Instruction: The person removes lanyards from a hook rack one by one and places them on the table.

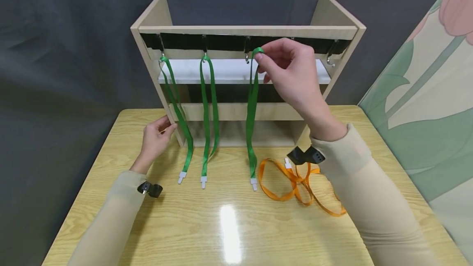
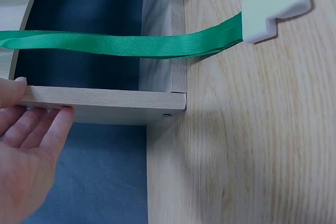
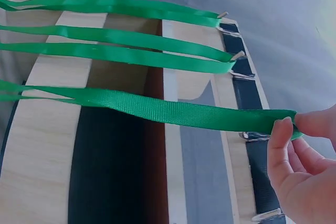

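Right hand [image 1: 292, 65] pinches green strap [image 1: 251, 114] by its top loop, thumb against fingers. Loop sits just right of middle hook [image 1: 247, 46]; whether touching, cannot tell. Strap hangs in front of rack [image 1: 277, 112], long axis near vertical, white clip [image 1: 253, 183] pointing down toward table [image 1: 177, 233]. Right hand nearer hook; left hand [image 1: 153, 138] lower, gripping rack's left side edge between thumb and fingers.

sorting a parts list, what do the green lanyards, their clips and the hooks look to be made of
Green lanyards: woven fabric, perhaps polyester or nylon, with a slight sheen; fine ribbing shows close up.
White clips: likely matte moulded plastic, given the smooth, rounded, opaque look.
Hooks: probably shiny metal, judging by bright glints on the curved ends.
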Tool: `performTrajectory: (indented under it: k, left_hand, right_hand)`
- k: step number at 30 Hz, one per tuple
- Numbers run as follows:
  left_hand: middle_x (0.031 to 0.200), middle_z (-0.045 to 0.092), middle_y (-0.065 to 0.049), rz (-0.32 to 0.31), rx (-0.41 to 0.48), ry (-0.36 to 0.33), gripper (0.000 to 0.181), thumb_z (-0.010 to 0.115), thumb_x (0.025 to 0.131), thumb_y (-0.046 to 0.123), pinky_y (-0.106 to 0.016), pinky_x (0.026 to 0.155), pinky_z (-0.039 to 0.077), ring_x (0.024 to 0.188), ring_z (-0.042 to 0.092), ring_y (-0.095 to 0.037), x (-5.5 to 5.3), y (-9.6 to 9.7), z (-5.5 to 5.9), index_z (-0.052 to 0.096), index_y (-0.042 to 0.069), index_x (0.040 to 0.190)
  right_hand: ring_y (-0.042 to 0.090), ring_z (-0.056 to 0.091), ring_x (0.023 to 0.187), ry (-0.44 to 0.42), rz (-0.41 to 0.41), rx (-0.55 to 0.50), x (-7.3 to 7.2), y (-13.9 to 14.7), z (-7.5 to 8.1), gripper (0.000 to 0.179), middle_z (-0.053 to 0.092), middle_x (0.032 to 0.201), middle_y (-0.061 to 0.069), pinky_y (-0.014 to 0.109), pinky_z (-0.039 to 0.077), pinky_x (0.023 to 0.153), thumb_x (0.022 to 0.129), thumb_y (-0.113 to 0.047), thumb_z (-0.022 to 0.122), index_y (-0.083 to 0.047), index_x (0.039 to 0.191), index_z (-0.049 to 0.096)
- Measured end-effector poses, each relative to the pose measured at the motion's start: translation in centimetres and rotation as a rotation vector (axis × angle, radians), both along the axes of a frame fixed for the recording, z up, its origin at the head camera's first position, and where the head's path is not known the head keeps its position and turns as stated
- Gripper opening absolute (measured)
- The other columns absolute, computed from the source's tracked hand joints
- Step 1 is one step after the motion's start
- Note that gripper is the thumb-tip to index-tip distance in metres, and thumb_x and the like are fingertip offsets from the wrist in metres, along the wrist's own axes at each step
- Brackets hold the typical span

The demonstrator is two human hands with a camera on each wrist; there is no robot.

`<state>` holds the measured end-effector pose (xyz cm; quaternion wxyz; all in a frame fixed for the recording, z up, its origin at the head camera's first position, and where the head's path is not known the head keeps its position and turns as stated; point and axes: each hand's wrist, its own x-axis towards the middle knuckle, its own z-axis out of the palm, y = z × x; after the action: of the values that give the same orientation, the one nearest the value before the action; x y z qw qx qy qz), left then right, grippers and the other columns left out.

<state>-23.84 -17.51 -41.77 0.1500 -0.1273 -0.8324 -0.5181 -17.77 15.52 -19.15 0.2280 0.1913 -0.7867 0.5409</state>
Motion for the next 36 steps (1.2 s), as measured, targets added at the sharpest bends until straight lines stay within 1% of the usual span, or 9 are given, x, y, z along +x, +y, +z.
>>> performTrajectory:
  k: [6, 12, 13, 16, 19, 22, 23, 29, 36]
  left_hand:
    - [0.117, 0.062, -0.020, -0.006, 0.012, -0.001, 0.034, 0.062, 0.093, 0.005, -0.046, 0.084, 0.050, 0.108, 0.059, -0.033, 0.2, 0.2, 0.5, 0.060, -0.003, 0.126]
    - [0.115, 0.060, -0.028, -0.014, 0.001, -0.005, 0.033, 0.059, 0.093, -0.003, -0.051, 0.084, 0.049, 0.107, 0.058, -0.041, 2.1, 1.3, 3.1, 0.056, -0.011, 0.125]
    - [0.116, 0.060, -0.028, -0.016, -0.002, -0.006, 0.033, 0.058, 0.093, -0.003, -0.049, 0.084, 0.049, 0.107, 0.057, -0.042, 2.1, 1.3, 3.1, 0.056, -0.011, 0.125]
    - [0.116, 0.061, -0.027, -0.023, 0.005, 0.000, 0.033, 0.060, 0.093, 0.000, -0.046, 0.084, 0.050, 0.107, 0.058, -0.040, 1.4, 0.8, 2.1, 0.057, -0.009, 0.125]
    - [0.116, 0.062, -0.023, -0.023, 0.010, 0.009, 0.034, 0.061, 0.094, 0.005, -0.043, 0.084, 0.051, 0.107, 0.059, -0.036, 0.4, 0.3, 0.7, 0.059, -0.004, 0.126]
    - [0.117, 0.063, -0.020, -0.016, 0.007, 0.006, 0.035, 0.062, 0.094, 0.006, -0.044, 0.084, 0.050, 0.107, 0.059, -0.033, 0.3, 0.2, 0.5, 0.059, -0.002, 0.127]
    - [0.117, 0.063, -0.019, -0.016, 0.008, 0.010, 0.035, 0.062, 0.094, 0.007, -0.043, 0.084, 0.051, 0.107, 0.060, -0.032, 0.0, 0.1, 0.1, 0.059, -0.001, 0.127]
    - [0.116, 0.063, -0.020, -0.025, 0.013, 0.020, 0.035, 0.062, 0.093, 0.005, -0.046, 0.084, 0.050, 0.106, 0.060, -0.033, 0.0, 0.1, 0.0, 0.059, -0.002, 0.127]
    - [0.117, 0.063, -0.018, 0.001, -0.005, 0.003, 0.035, 0.062, 0.094, 0.008, -0.042, 0.084, 0.051, 0.107, 0.060, -0.030, 0.0, 0.1, 0.1, 0.059, 0.000, 0.128]
  right_hand:
    - [0.026, 0.064, 0.071, -0.001, 0.031, -0.019, -0.1, 0.1, 1.0, 0.015, 0.068, 0.087, 0.015, 0.029, 0.053, 0.062, 0.090, -0.009, 0.067, 0.003, 0.099, 0.068]
    - [0.022, 0.063, 0.069, 0.006, 0.034, -0.029, 0.0, 0.4, 1.8, 0.014, 0.068, 0.085, 0.012, 0.028, 0.052, 0.062, 0.090, -0.008, 0.067, 0.002, 0.099, 0.068]
    - [0.023, 0.063, 0.069, 0.002, 0.040, -0.041, 0.0, 0.4, 2.0, 0.013, 0.068, 0.085, 0.012, 0.028, 0.052, 0.062, 0.089, -0.008, 0.067, 0.002, 0.099, 0.068]
    - [0.025, 0.064, 0.072, -0.011, 0.076, -0.100, -0.1, 0.6, 2.4, 0.012, 0.068, 0.087, 0.014, 0.028, 0.052, 0.063, 0.089, -0.006, 0.068, 0.001, 0.098, 0.069]
    - [0.029, 0.064, 0.075, -0.028, 0.127, -0.181, -0.2, 0.5, 2.9, 0.011, 0.068, 0.089, 0.017, 0.029, 0.052, 0.064, 0.087, -0.005, 0.069, 0.002, 0.096, 0.069]
    - [0.030, 0.064, 0.077, -0.030, 0.152, -0.216, -0.2, 0.5, 3.4, 0.012, 0.067, 0.090, 0.019, 0.030, 0.053, 0.066, 0.087, -0.005, 0.070, 0.003, 0.096, 0.069]
    - [0.031, 0.064, 0.078, -0.033, 0.157, -0.224, -0.2, 0.5, 3.5, 0.012, 0.067, 0.091, 0.019, 0.031, 0.053, 0.066, 0.087, -0.005, 0.070, 0.003, 0.096, 0.069]
    - [0.032, 0.063, 0.080, -0.063, 0.183, -0.257, -0.1, 0.8, 3.7, 0.014, 0.066, 0.093, 0.021, 0.031, 0.053, 0.069, 0.087, -0.006, 0.069, 0.004, 0.097, 0.069]
    - [0.030, 0.064, 0.080, -0.073, 0.206, -0.214, 0.7, 1.2, 2.8, 0.014, 0.066, 0.092, 0.019, 0.029, 0.053, 0.068, 0.089, -0.005, 0.067, 0.004, 0.099, 0.068]
